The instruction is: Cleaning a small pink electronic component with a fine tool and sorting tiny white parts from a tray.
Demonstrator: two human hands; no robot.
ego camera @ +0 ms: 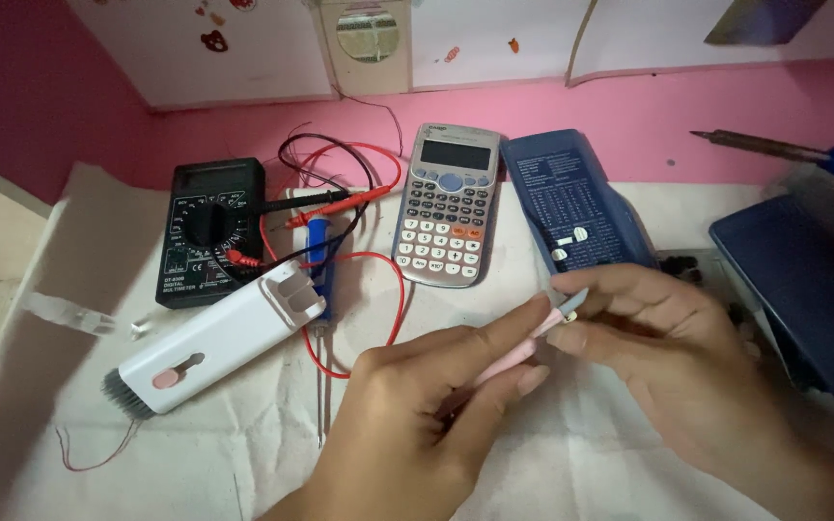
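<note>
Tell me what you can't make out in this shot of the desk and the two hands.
Head view only:
- Pink pen-like tool: its lower end is hidden inside the left hand.
- Its tip: too small, partly covered by the right hand.
- Dark blue case: cut off by the right edge.
- Soldering iron: blurred, handle cut off at the right.
- Small dark parts: too small to identify.

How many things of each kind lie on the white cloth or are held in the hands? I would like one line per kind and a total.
Black multimeter: 1
Grey calculator: 1
Blue calculator cover: 1
White cleaning-kit case with brush: 1
Blue-handled screwdriver: 1
Pink pen-like tool, held by left hand and right hand: 1
Total: 6
</note>
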